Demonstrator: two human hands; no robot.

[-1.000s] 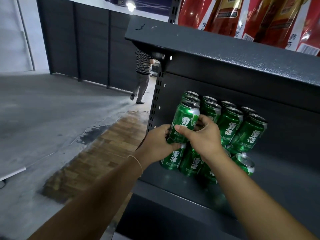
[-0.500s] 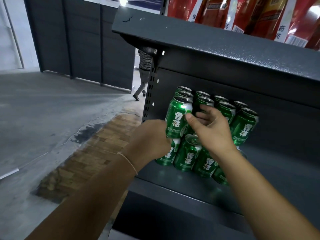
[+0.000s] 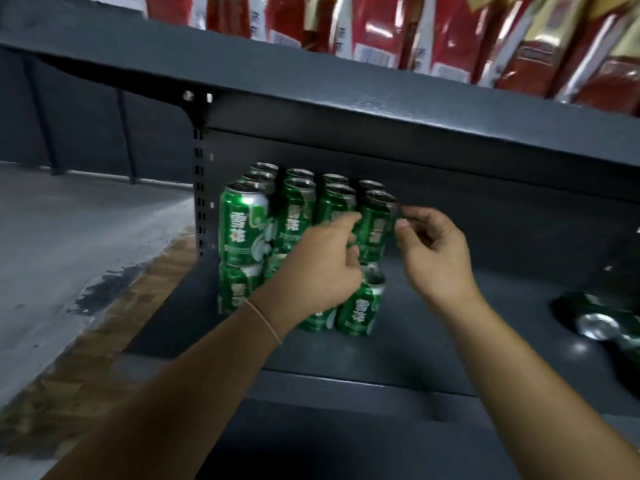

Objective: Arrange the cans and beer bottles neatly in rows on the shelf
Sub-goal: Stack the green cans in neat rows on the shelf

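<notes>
Green beer cans (image 3: 242,226) stand stacked in two layers at the left end of the dark grey shelf (image 3: 433,344), several rows deep. My left hand (image 3: 318,268) hovers in front of the stack with fingers apart, its index fingertip at the upper cans, and it hides part of the lower layer. My right hand (image 3: 436,254) is just right of the rightmost upper can (image 3: 375,223), fingers loosely curled and holding nothing. A lower front can (image 3: 360,310) stands below that one. Another green can (image 3: 599,320) lies on its side at the far right of the shelf.
The shelf above (image 3: 346,98) overhangs the cans and carries red packaged goods (image 3: 450,32). A perforated upright post (image 3: 199,202) borders the stack on the left. Beyond it lie a concrete floor (image 3: 69,237) and a strip of wooden floor (image 3: 114,323).
Both hands have let go of the front left upper can and shifted right to the rightmost upper can. The view has moved closer and to the right, and the lying can has come into sight.
</notes>
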